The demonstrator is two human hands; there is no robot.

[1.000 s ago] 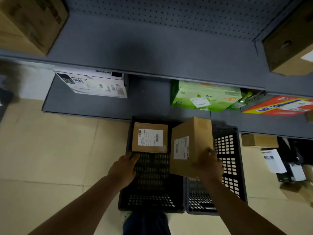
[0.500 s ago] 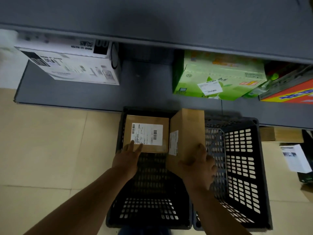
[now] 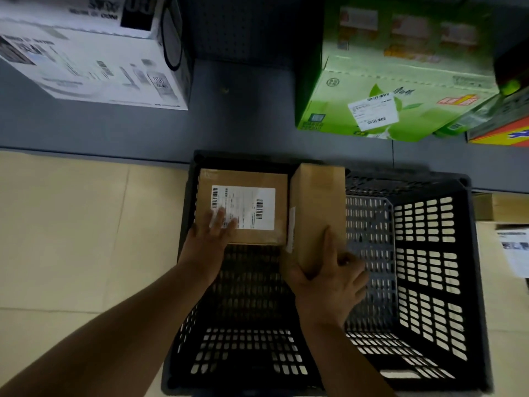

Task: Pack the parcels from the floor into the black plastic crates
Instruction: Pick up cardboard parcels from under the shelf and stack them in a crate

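Two black plastic crates stand side by side on the floor: the left crate (image 3: 183, 333) and the right crate (image 3: 429, 282). A flat brown parcel with a white label (image 3: 257, 181) lies at the far end of the left crate. My left hand (image 3: 209, 242) presses on it with straight fingers. A second brown parcel (image 3: 317, 207) stands on edge at the right side of the left crate, beside the flat one. My right hand (image 3: 329, 279) grips its near lower end.
A grey shelf (image 3: 234, 121) runs along the far side, bearing a white carton (image 3: 94, 61), a green carton (image 3: 380, 81) and an orange box (image 3: 503, 133). Beige floor tiles (image 3: 80, 230) lie to the left. More parcels (image 3: 512, 250) lie on the floor right of the crates.
The standing parcel has gone down into the left crate, next to the flat parcel. My left hand slid forward onto the flat parcel's label. The camera has moved closer and lower.
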